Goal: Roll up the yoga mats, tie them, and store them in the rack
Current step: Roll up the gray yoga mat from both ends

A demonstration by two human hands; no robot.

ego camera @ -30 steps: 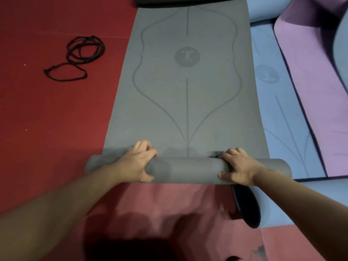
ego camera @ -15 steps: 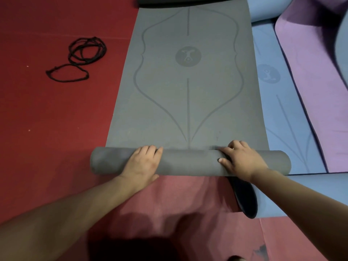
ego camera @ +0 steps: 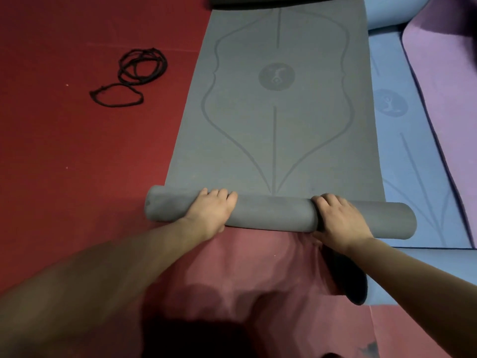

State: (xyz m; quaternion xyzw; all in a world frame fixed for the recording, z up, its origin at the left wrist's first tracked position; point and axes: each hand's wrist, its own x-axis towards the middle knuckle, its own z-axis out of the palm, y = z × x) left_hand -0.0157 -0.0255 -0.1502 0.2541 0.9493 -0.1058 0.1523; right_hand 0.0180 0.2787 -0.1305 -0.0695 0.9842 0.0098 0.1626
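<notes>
Head view. We have both palms pressed down on the rolled end of the grey mat (ego camera: 278, 120). The left hand (ego camera: 210, 211) lies flat over the roll (ego camera: 273, 214), fingers spread across its top; the right hand (ego camera: 340, 219) does the same nearer the right end. Neither hand closes around anything: it is pressure from above, not a clasp.

Against a second ago, the roll has travelled forward and grown thicker, and more red floor (ego camera: 77, 151) shows on our side of it. Most of the mat lies flat ahead, so rolling is early yet.

The black cord (ego camera: 131, 78) sits coiled on the floor well to the left, untouched. A blue mat (ego camera: 413, 151) and a purple mat (ego camera: 449, 86) lie unrolled to the right. No rack in sight.
</notes>
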